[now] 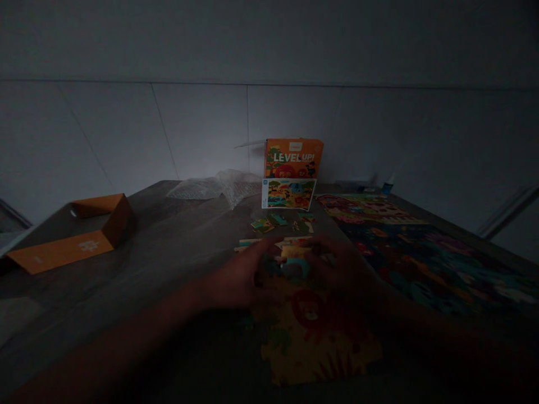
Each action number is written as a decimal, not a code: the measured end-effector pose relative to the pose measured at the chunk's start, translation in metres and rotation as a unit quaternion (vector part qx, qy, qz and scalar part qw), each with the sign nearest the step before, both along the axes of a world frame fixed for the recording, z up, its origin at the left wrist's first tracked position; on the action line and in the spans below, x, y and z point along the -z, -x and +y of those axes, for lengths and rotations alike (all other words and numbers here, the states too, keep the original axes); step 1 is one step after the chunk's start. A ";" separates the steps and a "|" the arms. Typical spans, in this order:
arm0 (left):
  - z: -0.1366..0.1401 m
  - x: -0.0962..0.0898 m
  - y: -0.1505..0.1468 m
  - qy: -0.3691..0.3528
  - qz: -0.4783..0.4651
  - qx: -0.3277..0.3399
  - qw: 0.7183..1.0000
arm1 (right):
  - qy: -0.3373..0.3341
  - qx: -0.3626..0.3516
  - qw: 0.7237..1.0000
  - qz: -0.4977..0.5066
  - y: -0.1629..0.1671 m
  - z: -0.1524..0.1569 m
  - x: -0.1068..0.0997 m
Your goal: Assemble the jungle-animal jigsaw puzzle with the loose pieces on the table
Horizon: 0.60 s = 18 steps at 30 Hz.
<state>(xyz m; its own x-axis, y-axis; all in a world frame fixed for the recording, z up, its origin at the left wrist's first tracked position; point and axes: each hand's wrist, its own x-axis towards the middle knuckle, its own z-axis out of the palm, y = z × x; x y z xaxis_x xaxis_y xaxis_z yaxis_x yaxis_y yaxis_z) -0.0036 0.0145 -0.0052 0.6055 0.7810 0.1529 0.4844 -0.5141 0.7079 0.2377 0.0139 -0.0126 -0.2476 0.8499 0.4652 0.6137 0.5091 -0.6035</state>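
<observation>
The light is dim, and both hands are dark and slightly blurred. A partly joined jigsaw puzzle (320,345) with a red lion on yellow ground lies in front of me. My left hand (238,278) is at its upper left, with thumb and forefinger apart in a curve. At the upper right, my right hand (343,266) bends over the puzzle, its fingertips near a yellow and teal puzzle section (295,264) between the hands. Shadow hides whether those fingers grip a piece. Just beyond the hands lie several loose puzzle pieces (269,223).
An orange and white puzzle box (292,174) stands upright at the back. Crumpled bubble wrap (229,188) lies beside it. An open orange box part (63,252) sits left. Dark puzzle (421,264) and farm puzzle (370,210) cover the right side. A small bottle (388,184) stands behind them.
</observation>
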 end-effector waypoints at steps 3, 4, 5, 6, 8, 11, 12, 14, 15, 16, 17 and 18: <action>0.000 -0.004 0.003 -0.045 0.111 0.084 0.989 | 0.009 0.077 0.997 -0.023 -0.007 0.011 0.003; 0.000 -0.006 0.005 -0.055 0.142 0.118 0.981 | 0.014 0.090 0.995 -0.035 -0.010 0.014 0.004; 0.000 -0.008 0.006 -0.062 0.166 0.146 0.973 | 0.020 0.096 0.994 -0.049 -0.012 0.018 0.006; 0.001 -0.009 0.007 -0.068 0.183 0.164 0.967 | 0.026 0.099 0.993 -0.065 -0.013 0.020 0.007; 0.002 -0.013 0.010 -0.074 0.201 0.183 0.959 | 0.038 0.103 0.990 -0.086 -0.014 0.024 0.009; 0.004 -0.017 0.013 -0.079 0.196 0.208 0.955 | 0.047 0.090 0.990 -0.102 -0.014 0.024 0.011; 0.004 -0.018 0.013 -0.079 0.192 0.215 0.954 | 0.045 0.087 0.989 -0.109 -0.014 0.024 0.012; 0.005 -0.020 0.013 -0.081 0.185 0.223 0.953 | 0.036 0.082 0.988 -0.127 -0.014 0.024 0.012; 0.006 -0.020 0.013 -0.082 0.186 0.224 0.953 | 0.030 0.082 0.987 -0.137 -0.014 0.024 0.013; 0.006 -0.020 0.013 -0.082 0.189 0.222 0.953 | 0.026 0.081 0.986 -0.147 -0.015 0.023 0.013; 0.006 -0.020 0.013 -0.083 0.194 0.220 0.952 | 0.022 0.079 0.985 -0.154 -0.015 0.023 0.012; 0.006 -0.020 0.013 -0.084 0.200 0.218 0.952 | 0.019 0.076 0.984 -0.159 -0.015 0.023 0.012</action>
